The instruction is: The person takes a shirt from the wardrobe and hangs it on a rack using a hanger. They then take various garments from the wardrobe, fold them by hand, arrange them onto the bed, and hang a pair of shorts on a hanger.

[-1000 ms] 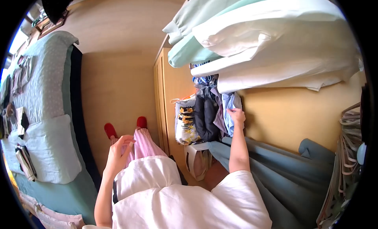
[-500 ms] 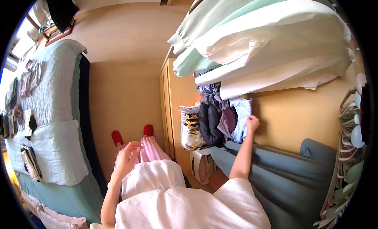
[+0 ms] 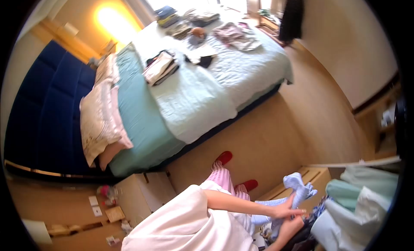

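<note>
A light blue striped garment point(image 3: 296, 185) is bunched up above my hands, with more of its cloth spread below and to the left. My left hand point(image 3: 284, 209) closes round the gathered cloth. Just below it, close to the left fingers, my right hand point(image 3: 292, 225) is closed on the same garment, its fingers partly hidden. Dark folded clothes point(image 3: 304, 233) lie beside and beneath the right hand, near the hanging pale clothes point(image 3: 340, 223).
A bed point(image 3: 151, 138) with pillows point(image 3: 99, 126) and several piles of clothes point(image 3: 161, 67) stands across the floor point(image 3: 254, 138). At the lower left is a cabinet point(image 3: 146, 190). Red slippers point(image 3: 224, 157) show on the feet. A dark garment point(image 3: 293, 18) hangs at the top right.
The view has swung toward the bed. The light blue garment is now lifted off the folded clothes, and my left hand has joined my right on it.
</note>
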A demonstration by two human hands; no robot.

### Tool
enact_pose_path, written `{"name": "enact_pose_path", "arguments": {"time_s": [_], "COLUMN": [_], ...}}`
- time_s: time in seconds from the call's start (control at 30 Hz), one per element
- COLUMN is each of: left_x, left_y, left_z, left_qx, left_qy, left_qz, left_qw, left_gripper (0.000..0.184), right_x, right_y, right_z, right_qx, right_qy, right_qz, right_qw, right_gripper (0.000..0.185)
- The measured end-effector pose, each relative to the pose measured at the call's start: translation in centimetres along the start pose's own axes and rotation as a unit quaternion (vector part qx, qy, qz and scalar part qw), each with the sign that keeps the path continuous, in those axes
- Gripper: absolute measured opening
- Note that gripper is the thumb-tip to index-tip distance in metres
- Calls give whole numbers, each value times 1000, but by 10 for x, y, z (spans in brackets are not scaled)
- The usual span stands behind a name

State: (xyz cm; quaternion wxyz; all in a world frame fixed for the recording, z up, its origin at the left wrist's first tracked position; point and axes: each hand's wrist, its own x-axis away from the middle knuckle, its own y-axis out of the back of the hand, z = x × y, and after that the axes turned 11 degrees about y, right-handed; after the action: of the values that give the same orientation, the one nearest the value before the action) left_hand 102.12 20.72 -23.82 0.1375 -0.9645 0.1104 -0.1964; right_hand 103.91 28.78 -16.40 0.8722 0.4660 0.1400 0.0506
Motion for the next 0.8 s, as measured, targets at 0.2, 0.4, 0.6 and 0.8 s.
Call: {"name": "enact_pose_path", "arguments": {"time_s": [0.2,0.4,0.6,0.8], "left_x": [60,172,281,303], "left_y": [184,377,492,548], "left_z": [-64,-102,-142,-144], "left_qx": [210,460,420,482], "left_qy": [35,78,-9,-75], "left_qz": [-172,-202,-216,-338], "left_qw": [962,861,881,805], "left_gripper": [51,27,50,46], "right_x": [-50,-128,-205,-230], "right_y": [-99,-150,-226,-299], "right_z": [156,296,383,395], "right_qx": [2,-382,-435,-467], "right_qy": [197,240,246,27], "right_qz": [164,394,181,577], "right_qw": [966,801,847,670], "right_gripper": [22,57,60,51]}}
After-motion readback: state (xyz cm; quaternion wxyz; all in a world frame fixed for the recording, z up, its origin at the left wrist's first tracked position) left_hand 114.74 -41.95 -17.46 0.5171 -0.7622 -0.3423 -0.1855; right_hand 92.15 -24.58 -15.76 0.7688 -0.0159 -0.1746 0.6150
